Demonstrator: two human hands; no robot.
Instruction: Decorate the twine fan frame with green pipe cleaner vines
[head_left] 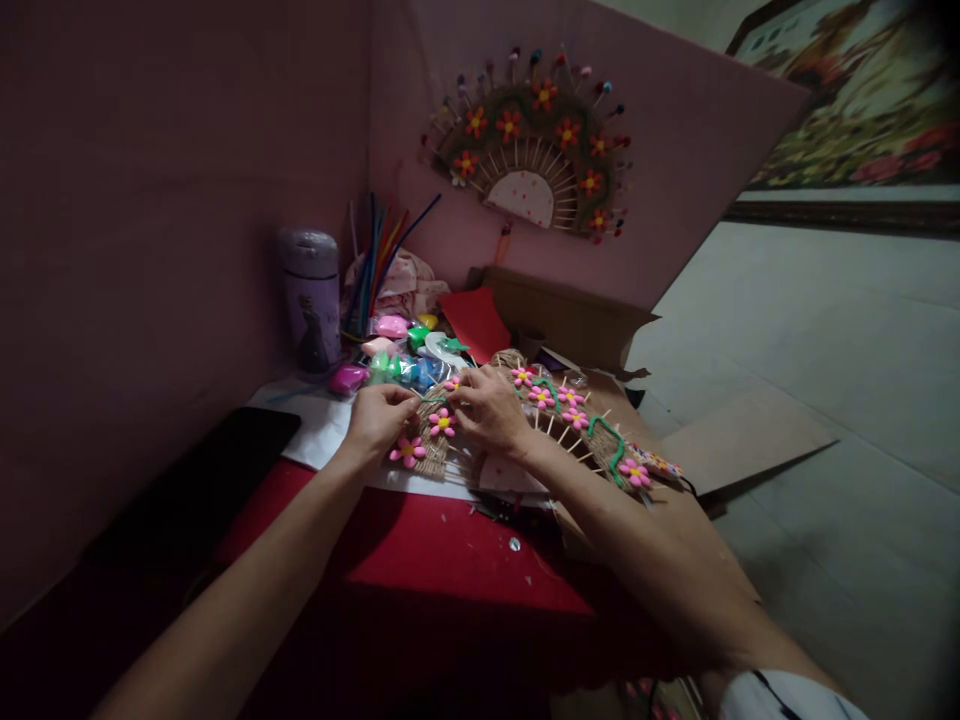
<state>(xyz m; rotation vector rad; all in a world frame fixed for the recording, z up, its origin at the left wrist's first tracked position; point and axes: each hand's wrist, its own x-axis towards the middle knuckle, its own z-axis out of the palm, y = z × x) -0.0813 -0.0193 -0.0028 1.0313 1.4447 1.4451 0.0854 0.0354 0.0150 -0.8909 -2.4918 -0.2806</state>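
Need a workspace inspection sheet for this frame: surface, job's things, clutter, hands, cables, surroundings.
Surface: red tabletop, white sheet at its far edge, small specks on the red.
Job's things: burlap fan with pink flowers, sticks and a green cord, lying flat.
Clutter: coloured clay packets, pipe cleaners, purple flask, red paper, cardboard box, dark slab at left.
Hands: left hand and right hand both pinch at the fan's left end; what is in each grip is too small to tell.
Cables: nothing seen.
Surroundings: pink walls, finished fan hung up, framed picture, pale floor.
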